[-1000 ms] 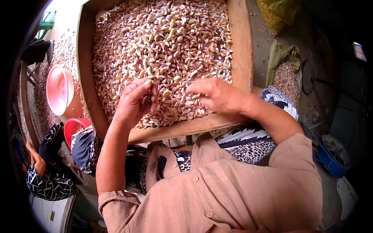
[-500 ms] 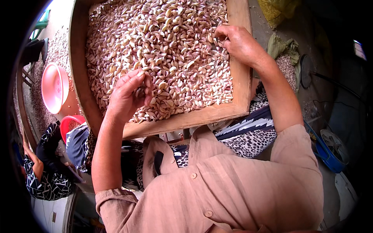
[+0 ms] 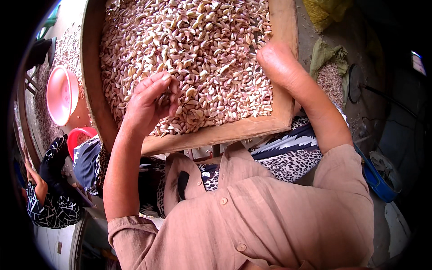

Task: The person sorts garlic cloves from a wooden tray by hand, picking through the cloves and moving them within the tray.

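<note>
Garlic cloves [image 3: 198,58] with pinkish skins lie thickly spread in a wooden tray [image 3: 220,130]. Over the near left part of the pile, my left hand [image 3: 150,101] is closed, its thumb and curled fingers drawn together. What it holds, if anything, cannot be made out. My right hand [image 3: 276,58] is bent down at the tray's right side, above the edge of the cloves. Its fingers are hidden behind the back of the hand and wrist.
To the left stand a pink basin [image 3: 63,95] and a red basin [image 3: 81,137]. Another person's hand [image 3: 38,182] and patterned sleeve show at the lower left. An open green sack [image 3: 330,67], a yellow sack [image 3: 326,13] and a blue-rimmed fan [image 3: 380,177] are on the right.
My right hand has shifted slightly toward me and turned down, so its fingers no longer show. My left hand stays closed in nearly the same place.
</note>
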Demonstrator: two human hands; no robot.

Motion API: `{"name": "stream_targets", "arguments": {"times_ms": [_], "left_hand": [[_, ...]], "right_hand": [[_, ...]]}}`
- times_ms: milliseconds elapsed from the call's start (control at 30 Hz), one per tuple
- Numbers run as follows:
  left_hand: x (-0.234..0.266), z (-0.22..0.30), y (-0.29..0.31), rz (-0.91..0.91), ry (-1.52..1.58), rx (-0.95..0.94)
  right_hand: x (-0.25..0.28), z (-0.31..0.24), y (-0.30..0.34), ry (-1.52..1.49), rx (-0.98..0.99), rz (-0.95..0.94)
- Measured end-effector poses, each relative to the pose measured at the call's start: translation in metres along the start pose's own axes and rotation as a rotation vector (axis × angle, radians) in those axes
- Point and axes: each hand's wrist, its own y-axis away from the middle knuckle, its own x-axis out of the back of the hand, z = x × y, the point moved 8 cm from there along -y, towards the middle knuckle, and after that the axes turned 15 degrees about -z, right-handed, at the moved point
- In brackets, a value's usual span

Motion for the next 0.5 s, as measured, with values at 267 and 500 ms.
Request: {"name": "stream_targets", "arguments": {"times_ms": [267,500], "left_hand": [[0.0,-0.001,-0.001,-0.037,0.005,0.009],[-0.001,-0.009,-0.001,-0.004,-0.006,0.065]], "right_hand": [[-0.006,-0.019,0.004,0.095,-0.082,-0.064],[-0.007,-0.021,0.004,0.056,-0.136,-0.098]]}}
